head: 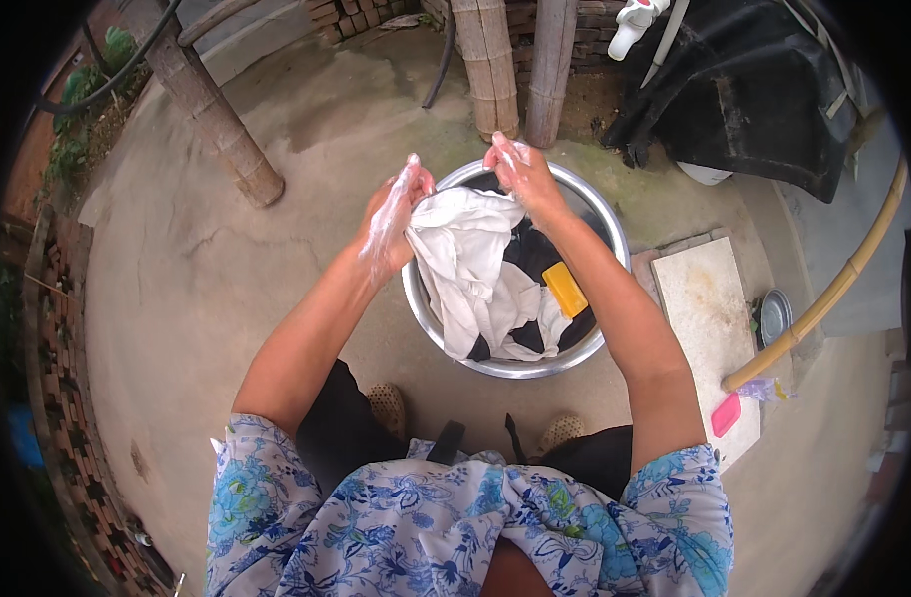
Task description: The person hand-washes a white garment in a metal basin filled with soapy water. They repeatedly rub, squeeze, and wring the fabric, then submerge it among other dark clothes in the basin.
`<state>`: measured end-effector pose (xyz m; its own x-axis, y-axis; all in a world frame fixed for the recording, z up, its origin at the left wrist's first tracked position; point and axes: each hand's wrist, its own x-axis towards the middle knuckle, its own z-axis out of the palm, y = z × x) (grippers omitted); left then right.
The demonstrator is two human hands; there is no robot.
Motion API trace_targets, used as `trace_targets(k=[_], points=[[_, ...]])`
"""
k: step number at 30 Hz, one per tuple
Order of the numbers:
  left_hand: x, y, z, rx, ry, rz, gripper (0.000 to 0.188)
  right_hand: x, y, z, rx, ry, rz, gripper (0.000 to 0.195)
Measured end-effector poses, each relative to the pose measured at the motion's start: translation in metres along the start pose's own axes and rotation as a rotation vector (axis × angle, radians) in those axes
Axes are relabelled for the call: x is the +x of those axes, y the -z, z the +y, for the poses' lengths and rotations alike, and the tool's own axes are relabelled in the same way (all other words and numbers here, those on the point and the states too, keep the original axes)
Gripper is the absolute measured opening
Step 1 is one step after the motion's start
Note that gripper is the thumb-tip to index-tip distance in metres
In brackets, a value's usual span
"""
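A white cloth [463, 242] hangs between my two hands, its lower part lying in a round metal basin [423, 317]. My left hand [396, 213] grips the cloth's upper left edge, with white lather along the hand and wrist. At the cloth's upper right edge, my right hand [526, 179] holds it, lather on the fingers. Dark fabric [528, 250] lies in the basin under and beside the white cloth. A yellow bar of soap [565, 289] rests on the laundry near my right forearm.
Bamboo posts [485, 67] stand just behind the basin. To the right is a pale slab [705, 321] with a pink soap dish [726, 415]; a bamboo pole [836, 298] crosses there. A white tap [634, 28] and a black sheet [739, 97] are at the upper right.
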<state>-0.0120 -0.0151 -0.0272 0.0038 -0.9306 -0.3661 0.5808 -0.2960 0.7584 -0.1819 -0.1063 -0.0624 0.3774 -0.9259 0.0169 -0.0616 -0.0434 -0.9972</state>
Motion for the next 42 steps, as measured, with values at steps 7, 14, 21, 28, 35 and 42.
trace_targets(k=[7,14,21,28,35,42], points=[[0.001,0.008,0.008,0.181,0.040,-0.093,0.039,-0.031,0.017,-0.052,-0.376,-0.022,-0.490,0.024],[-0.001,0.001,0.010,0.265,0.011,-0.129,0.031,-0.039,0.033,-0.057,-0.243,-0.097,-0.567,0.022],[-0.006,-0.002,0.012,0.631,-0.021,-0.459,0.030,-0.043,0.039,-0.055,0.100,0.074,-0.472,0.015],[-0.008,0.000,0.012,1.134,0.041,-0.522,0.039,-0.047,0.034,-0.058,0.190,0.000,-0.352,0.017],[-0.006,-0.002,0.000,1.014,0.022,-0.584,0.030,-0.049,0.045,-0.054,0.155,-0.008,-0.350,0.016],[-0.008,-0.009,0.001,1.000,0.038,-0.668,0.032,-0.049,0.057,-0.050,0.084,-0.046,-0.397,0.020]])
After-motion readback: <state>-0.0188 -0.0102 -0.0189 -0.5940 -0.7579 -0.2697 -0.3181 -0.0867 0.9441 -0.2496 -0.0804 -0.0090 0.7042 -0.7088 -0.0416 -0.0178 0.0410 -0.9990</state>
